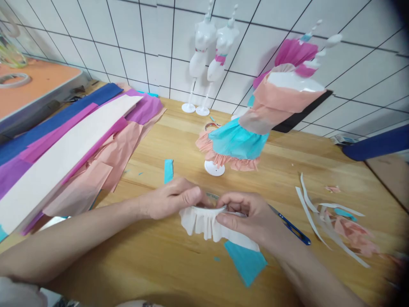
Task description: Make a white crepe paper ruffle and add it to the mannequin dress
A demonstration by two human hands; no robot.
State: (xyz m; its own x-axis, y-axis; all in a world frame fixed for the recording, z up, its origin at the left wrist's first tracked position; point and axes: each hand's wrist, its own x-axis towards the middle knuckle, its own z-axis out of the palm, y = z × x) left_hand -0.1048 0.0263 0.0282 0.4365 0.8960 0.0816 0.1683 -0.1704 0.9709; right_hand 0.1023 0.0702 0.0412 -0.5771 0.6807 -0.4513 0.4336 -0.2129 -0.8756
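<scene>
Between my two hands hangs a white strip of crepe paper (204,228), gathered into folds along its top edge. My left hand (174,198) pinches the strip's left end, thumb on top. With thumb and fingers closed, my right hand (244,217) grips the top edge farther right, and the ungathered tail runs out beneath it. A narrow pale band lies along the gathered edge; part of a roll with printing shows just behind it. Below the right hand, a turquoise paper piece (246,262) lies on the table. Blue thread snips (292,226) rest beside my right wrist.
A small mannequin in a peach and turquoise paper dress (243,136) stands ahead, with two bare white mannequins (201,55) by the tiled wall. Folded crepe paper (73,145) is stacked at left. Paper scraps and white strips (332,213) lie at right. A turquoise scrap (168,170) sits beyond my left hand.
</scene>
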